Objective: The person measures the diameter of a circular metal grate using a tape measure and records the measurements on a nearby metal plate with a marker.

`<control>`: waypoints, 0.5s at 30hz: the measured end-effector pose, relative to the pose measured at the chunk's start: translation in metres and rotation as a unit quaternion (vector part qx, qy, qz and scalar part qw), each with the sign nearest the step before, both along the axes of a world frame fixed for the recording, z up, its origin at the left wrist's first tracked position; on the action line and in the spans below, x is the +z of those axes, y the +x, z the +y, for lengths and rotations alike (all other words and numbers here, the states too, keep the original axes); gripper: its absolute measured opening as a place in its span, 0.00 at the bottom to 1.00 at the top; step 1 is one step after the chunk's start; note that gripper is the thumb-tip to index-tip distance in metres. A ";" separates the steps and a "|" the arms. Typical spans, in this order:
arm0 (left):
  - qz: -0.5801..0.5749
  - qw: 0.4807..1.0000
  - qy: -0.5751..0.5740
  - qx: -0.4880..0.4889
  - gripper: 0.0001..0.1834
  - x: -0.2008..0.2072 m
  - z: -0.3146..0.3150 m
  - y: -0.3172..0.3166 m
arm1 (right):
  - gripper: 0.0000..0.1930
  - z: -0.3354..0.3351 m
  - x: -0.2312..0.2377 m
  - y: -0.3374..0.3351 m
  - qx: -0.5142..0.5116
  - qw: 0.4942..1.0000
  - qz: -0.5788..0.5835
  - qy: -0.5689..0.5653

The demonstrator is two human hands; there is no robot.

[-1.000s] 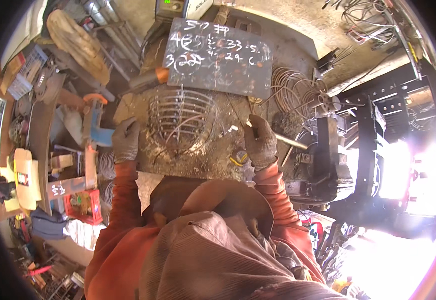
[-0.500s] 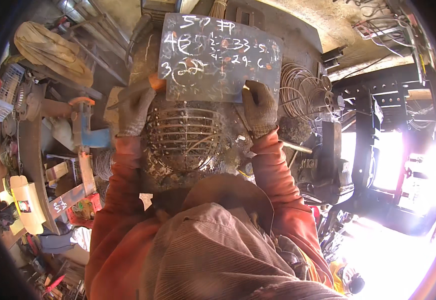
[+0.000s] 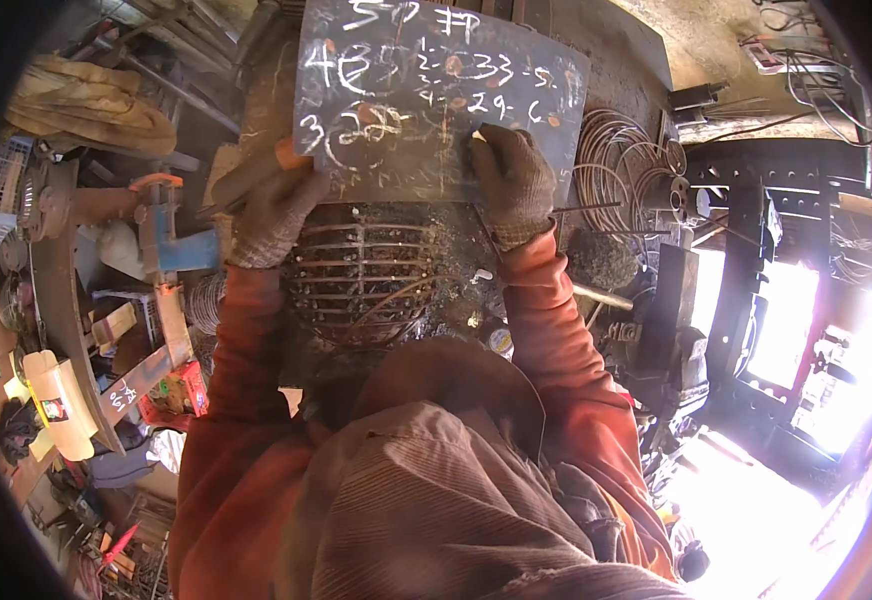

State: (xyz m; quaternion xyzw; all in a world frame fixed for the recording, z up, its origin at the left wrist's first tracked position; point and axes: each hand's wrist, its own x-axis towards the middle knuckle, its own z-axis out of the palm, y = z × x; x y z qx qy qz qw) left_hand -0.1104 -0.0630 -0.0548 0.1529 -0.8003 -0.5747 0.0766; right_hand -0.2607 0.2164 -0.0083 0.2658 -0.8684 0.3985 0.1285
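Note:
A dark slate board with white chalk marks lies flat in front of me, its near edge between my hands. My right hand, in a grey knit glove, is closed in a pinch on its lower right part. A small pale piece of chalk shows at the fingertips. At the board's lower left corner my left hand, also gloved, is closed around a dark, long thing with an orange end. Its kind I cannot make out. Just below the board sits a round cage of rusty metal bars.
Coiled wire lies right of the board. A bench vise stands farther right. On the left are a blue metal tool, an opened cardboard box and a red crate. A brown sack lies at the far left.
The board looks larger and sits higher in view. My right hand has moved up and slightly left over it. My left hand stays at the board's left corner, still gripping the orange-ended thing.

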 end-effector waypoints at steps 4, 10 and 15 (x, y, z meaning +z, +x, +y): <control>-0.068 0.995 0.073 0.016 0.21 0.005 0.004 -0.001 | 0.07 -0.003 -0.003 -0.002 0.001 1.000 0.014 0.008; -0.107 0.994 0.008 0.003 0.21 0.025 0.005 -0.005 | 0.07 -0.005 -0.008 -0.006 0.001 0.999 0.027 0.047; -0.064 0.996 0.057 0.002 0.21 0.012 0.006 -0.007 | 0.08 -0.003 -0.007 -0.010 0.008 0.997 0.031 0.077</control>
